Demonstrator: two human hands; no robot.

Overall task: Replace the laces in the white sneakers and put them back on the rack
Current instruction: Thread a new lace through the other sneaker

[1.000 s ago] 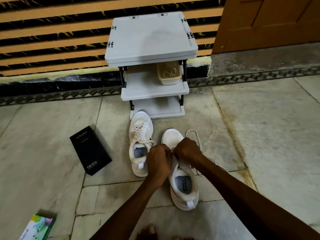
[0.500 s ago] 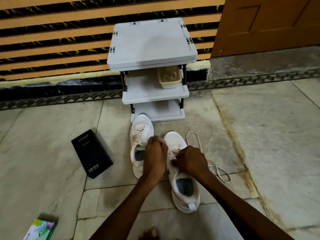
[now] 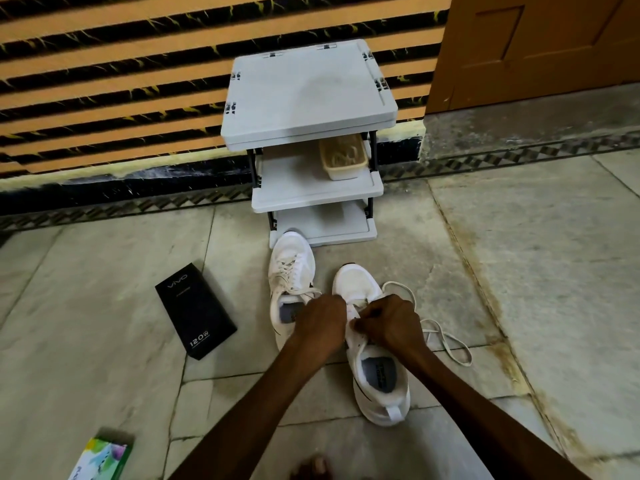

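White sneaker (image 3: 379,375) beneath left grip (image 3: 322,323), right grip (image 3: 391,323)

Striped orange-black wall (image 3: 104,81) and wooden door (image 3: 536,46) above grey stone floor (image 3: 536,271).

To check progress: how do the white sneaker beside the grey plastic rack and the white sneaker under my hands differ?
The far white sneaker is laced; the near white sneaker's lace trails loose. The left hand and right hand handle the near sneaker; the far sneaker is untouched. Both point toward the grey rack.
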